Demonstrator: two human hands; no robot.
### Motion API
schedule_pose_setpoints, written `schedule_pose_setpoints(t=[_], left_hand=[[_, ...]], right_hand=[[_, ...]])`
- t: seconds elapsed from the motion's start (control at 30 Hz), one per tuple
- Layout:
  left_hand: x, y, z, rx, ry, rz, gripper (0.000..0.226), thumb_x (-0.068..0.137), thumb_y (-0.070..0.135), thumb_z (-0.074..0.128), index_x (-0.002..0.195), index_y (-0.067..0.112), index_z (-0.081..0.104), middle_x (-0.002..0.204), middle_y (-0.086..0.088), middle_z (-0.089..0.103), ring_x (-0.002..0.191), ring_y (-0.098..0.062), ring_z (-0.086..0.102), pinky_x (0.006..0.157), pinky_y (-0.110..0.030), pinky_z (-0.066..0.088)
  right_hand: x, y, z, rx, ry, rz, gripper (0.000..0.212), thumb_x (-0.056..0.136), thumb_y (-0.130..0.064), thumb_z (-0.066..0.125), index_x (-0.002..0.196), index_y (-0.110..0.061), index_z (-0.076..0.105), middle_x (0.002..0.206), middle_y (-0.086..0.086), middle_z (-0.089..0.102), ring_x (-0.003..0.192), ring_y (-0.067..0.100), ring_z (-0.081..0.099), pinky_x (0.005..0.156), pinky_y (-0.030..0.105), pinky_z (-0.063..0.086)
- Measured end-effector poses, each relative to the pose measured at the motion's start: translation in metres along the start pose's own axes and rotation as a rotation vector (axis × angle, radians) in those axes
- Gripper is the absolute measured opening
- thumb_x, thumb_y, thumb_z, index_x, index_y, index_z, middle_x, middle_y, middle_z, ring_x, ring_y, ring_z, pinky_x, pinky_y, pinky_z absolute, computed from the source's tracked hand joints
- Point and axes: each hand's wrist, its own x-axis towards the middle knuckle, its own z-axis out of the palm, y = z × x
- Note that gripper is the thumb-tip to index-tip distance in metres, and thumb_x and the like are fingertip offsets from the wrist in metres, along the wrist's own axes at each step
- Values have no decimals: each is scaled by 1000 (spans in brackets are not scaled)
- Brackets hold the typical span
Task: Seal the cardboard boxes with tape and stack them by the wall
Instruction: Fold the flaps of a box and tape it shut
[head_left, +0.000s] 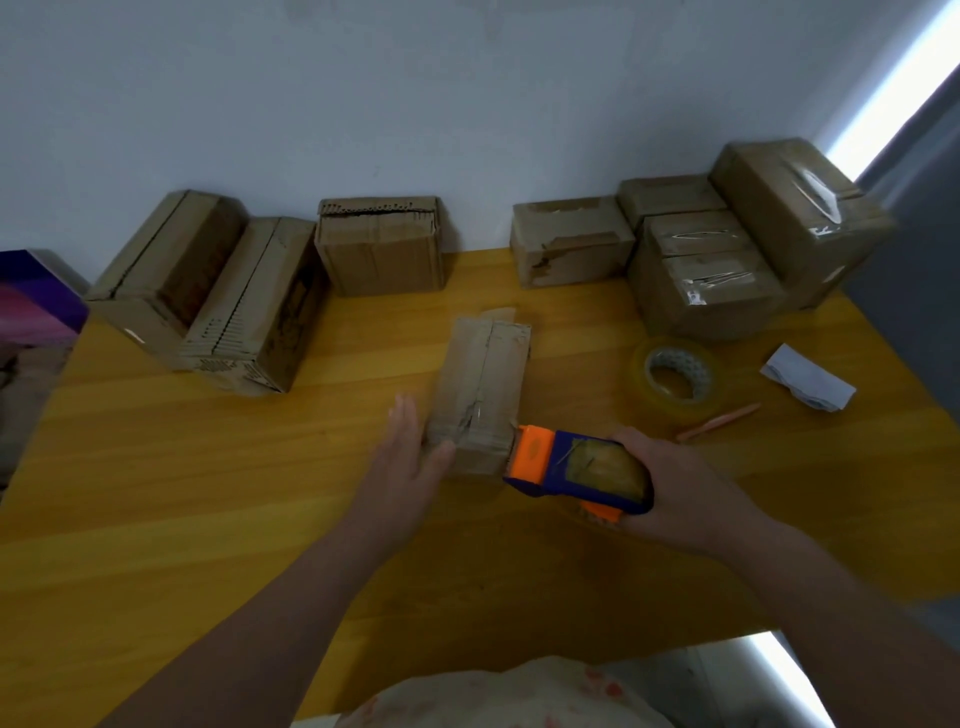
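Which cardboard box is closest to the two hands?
The lone central box: the left hand touches its near end, the tape dispenser in the right hand is at its corner. The other boxes sit by the wall.

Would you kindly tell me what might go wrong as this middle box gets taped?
The tape dispenser in the right hand sits at the near right corner of the middle box, off its centre seam, so the strip may run crooked. The left hand lies flat beside it without gripping, so the box may slide. The tilted top box on the right stack could topple.
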Motion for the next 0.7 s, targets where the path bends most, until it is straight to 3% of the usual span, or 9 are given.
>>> schedule_pose_setpoints(t=[0.1, 0.2, 0.4, 0.5, 0.7], left_hand=[[-12, 1, 2, 598, 6, 207, 97, 71, 82, -8, 144, 20, -26, 151, 3, -31, 142, -12, -24, 117, -39, -12], [-10, 7, 3, 825, -42, 224, 104, 63, 85, -23, 141, 17, -29, 151, -4, -32, 142, -17, -26, 116, -43, -15], [-14, 24, 19, 897, -156, 383, 102, 62, 84, -21, 140, 19, -32, 148, -3, -37, 139, -17, -33, 114, -40, -21], [-10, 28, 23, 894, -190, 442, 100, 69, 84, -8, 142, 19, -30, 150, -2, -35, 140, -15, -31, 112, -35, -22], [-3, 28, 17, 903, -223, 514, 99, 77, 80, 9, 149, 20, -22, 154, 1, -29, 142, -11, -27, 112, -30, -21]], right_hand=[[-1, -3, -1, 17, 1, -12, 68, 62, -69, 72, 117, -40, 44, 99, -12, 60, 86, 6, 60, 68, 38, 56], [-2, -4, 0, 19, 8, -10, 67, 63, -67, 73, 117, -39, 46, 99, -11, 60, 87, 6, 60, 68, 37, 56], [-4, -6, -1, 11, 2, 14, 67, 61, -69, 70, 116, -40, 44, 101, -11, 59, 89, 8, 59, 70, 39, 56], [-4, -6, 0, 2, 1, 39, 73, 58, -74, 64, 119, -41, 42, 103, -7, 59, 92, 12, 59, 72, 40, 56], [-7, -12, 2, -44, 15, 62, 71, 61, -63, 71, 121, -43, 39, 102, -7, 57, 91, 14, 58, 71, 41, 56]])
